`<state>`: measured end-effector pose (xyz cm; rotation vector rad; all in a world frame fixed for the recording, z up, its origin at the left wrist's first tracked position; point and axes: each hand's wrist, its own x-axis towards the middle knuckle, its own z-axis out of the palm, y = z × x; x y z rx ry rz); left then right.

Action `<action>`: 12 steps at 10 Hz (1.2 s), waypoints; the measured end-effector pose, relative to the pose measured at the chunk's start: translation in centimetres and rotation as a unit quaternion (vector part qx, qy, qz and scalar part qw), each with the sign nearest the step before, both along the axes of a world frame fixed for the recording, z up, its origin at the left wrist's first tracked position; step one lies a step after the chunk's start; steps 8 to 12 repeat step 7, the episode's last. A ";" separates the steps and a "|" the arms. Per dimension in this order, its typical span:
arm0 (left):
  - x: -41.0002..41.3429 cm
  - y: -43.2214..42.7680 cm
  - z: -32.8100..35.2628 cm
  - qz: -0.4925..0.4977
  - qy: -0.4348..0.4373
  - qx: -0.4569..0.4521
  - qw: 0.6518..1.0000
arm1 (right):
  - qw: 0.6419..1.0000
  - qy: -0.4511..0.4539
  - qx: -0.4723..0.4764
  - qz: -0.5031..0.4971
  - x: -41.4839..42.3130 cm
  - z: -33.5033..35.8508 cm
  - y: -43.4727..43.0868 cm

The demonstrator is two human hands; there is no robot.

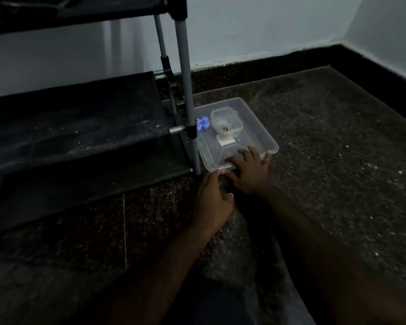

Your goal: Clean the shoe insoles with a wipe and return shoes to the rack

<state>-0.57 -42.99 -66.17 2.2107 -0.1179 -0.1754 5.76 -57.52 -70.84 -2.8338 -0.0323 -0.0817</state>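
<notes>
Dark floor [326,160] beside the shoe rack [80,127] holds a clear tray [258,133], which my right hand [249,172] presses with spread fingers, my left hand [212,198] loosely curled at its corner (shoes unseen), probably to drag it nearer.

I am looking into a dim room. A dark speckled floor [326,148] is stretching to the right, meeting a black skirting [291,59] that is running beneath pale walls [244,26]. On the left, a shoe rack [80,118] with black fabric shelves and grey poles is standing near the far wall.
</notes>
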 end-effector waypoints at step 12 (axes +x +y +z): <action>0.3 1.5 0.6 0.032 0.030 0.007 0.999 | 0.994 0.091 -0.028 0.044 1.0 2.8 2.6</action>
